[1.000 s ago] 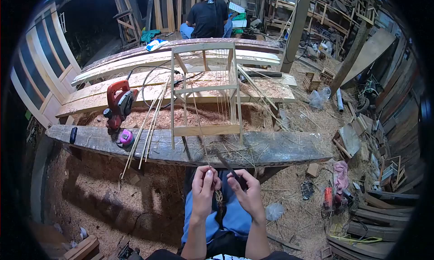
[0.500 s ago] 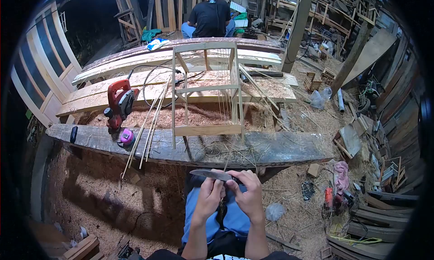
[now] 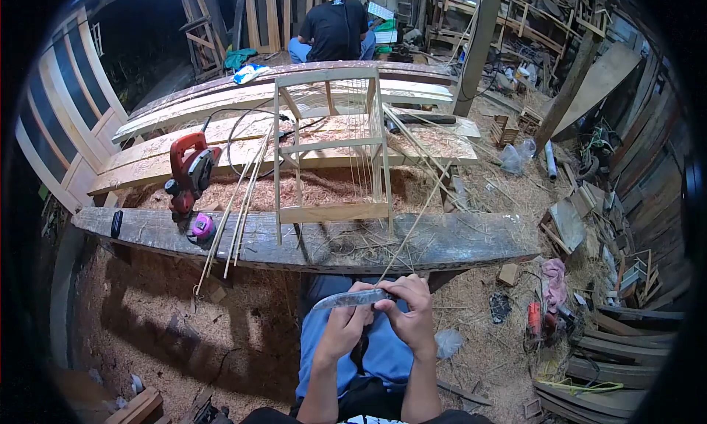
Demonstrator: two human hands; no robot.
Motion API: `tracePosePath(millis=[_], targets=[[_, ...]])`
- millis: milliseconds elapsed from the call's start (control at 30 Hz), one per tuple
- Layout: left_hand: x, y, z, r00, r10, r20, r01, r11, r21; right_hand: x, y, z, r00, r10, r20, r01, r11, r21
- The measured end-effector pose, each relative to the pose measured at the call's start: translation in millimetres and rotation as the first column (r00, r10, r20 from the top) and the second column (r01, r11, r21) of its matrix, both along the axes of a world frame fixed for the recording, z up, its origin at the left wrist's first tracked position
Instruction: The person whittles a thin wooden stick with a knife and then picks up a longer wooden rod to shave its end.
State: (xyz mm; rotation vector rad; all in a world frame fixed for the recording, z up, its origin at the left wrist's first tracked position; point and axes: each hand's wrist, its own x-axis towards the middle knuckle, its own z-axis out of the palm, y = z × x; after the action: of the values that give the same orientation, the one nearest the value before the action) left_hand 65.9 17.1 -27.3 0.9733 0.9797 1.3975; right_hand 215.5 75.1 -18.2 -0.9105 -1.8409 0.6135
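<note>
My right hand is wrapped round the handle of a knife, its broad, slightly curved blade lying across in front of me and pointing left. Just behind the blade, my left hand is closed on a thin wooden strip, with fingertips close to the blade. The strip slants up and away to the right from between my hands, over the bench edge. Its lower end is hidden by fingers and blade. Beyond my hands, a light wooden frame with thin upright strips stands on the plank bench.
Left on the bench are a red power planer, a pink tape measure and several thin strips. Long boards lie behind. A person sits at the back, facing away. A red power tool lies on the shavings at right.
The strip now extends far out beyond my hands, up to the right. The knife blade has tilted, showing more of its flat side, and its tip has dropped. My view has shifted slightly.
</note>
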Motion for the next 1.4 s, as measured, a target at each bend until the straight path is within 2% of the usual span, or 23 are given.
tracePosePath(millis=[100, 133, 200, 300, 467, 700, 767, 833, 900, 933, 967, 1033, 1067, 1200, 1267, 1400], targets=[[-1, 0, 0, 0.999, -0.040, -0.016, 0.041, 0.999, 0.020, 3, -1, 7, 0.999, -0.003, 0.037, 0.003, 1.000, 0.004], [-2, 0, -3, 0.998, -0.061, 0.027, 0.061, 0.998, -0.006, 3, -1, 7, 0.999, -0.002, 0.037, 0.002, 1.000, 0.002], [-6, 2, -10, 0.994, -0.080, 0.070, 0.083, 0.996, -0.030, 4, 0, 4, 0.996, -0.057, 0.065, 0.056, 0.998, 0.014], [-9, 3, -13, 0.994, -0.095, 0.047, 0.094, 0.995, 0.031, 12, 5, -4, 0.990, -0.122, 0.074, 0.119, 0.992, 0.041], [-7, 7, -6, 0.993, -0.030, 0.110, 0.043, 0.992, -0.121, 5, 3, -9, 0.975, -0.189, 0.117, 0.185, 0.982, 0.042], [-10, 3, 3, 0.994, 0.035, 0.105, -0.023, 0.993, -0.119, -4, 5, -16, 0.975, -0.187, 0.122, 0.177, 0.980, 0.088], [-15, 0, 16, 0.975, 0.011, 0.224, 0.020, 0.991, -0.135, 1, 11, -18, 0.976, -0.177, 0.126, 0.166, 0.982, 0.094], [-28, -12, 13, 0.978, -0.005, 0.208, 0.031, 0.992, -0.120, 24, 26, -22, 0.851, -0.520, 0.070, 0.515, 0.853, 0.086], [-35, -16, 16, 0.988, -0.119, 0.097, 0.135, 0.974, -0.180, 38, 30, -11, 0.858, -0.509, 0.069, 0.506, 0.861, 0.062], [-34, -12, 16, 0.993, -0.115, 0.019, 0.116, 0.977, -0.177, 42, 25, -7, 0.858, -0.509, 0.076, 0.508, 0.861, 0.027], [-33, -12, 14, 0.993, -0.117, 0.026, 0.120, 0.977, -0.179, 41, 21, -5, 0.856, -0.511, 0.082, 0.510, 0.859, 0.028], [-36, -4, 10, 0.987, -0.151, -0.061, 0.140, 0.977, -0.159, 34, 21, -1, 0.836, -0.545, 0.060, 0.538, 0.837, 0.100], [-40, -4, 7, 0.983, -0.180, -0.039, 0.168, 0.963, -0.213, 35, 22, 0, 0.839, -0.533, 0.113, 0.519, 0.845, 0.131], [-44, -3, 6, 0.984, -0.179, -0.004, 0.174, 0.960, -0.218, 27, 23, -1, 0.846, -0.514, 0.145, 0.495, 0.856, 0.149], [-43, -1, 6, 0.979, -0.168, -0.112, 0.148, 0.975, -0.168, 20, 22, -2, 0.868, -0.460, 0.186, 0.435, 0.886, 0.161], [-36, 2, 10, 0.987, -0.127, -0.098, 0.116, 0.987, -0.108, 7, 19, 1, 0.893, -0.398, 0.208, 0.368, 0.914, 0.172]])
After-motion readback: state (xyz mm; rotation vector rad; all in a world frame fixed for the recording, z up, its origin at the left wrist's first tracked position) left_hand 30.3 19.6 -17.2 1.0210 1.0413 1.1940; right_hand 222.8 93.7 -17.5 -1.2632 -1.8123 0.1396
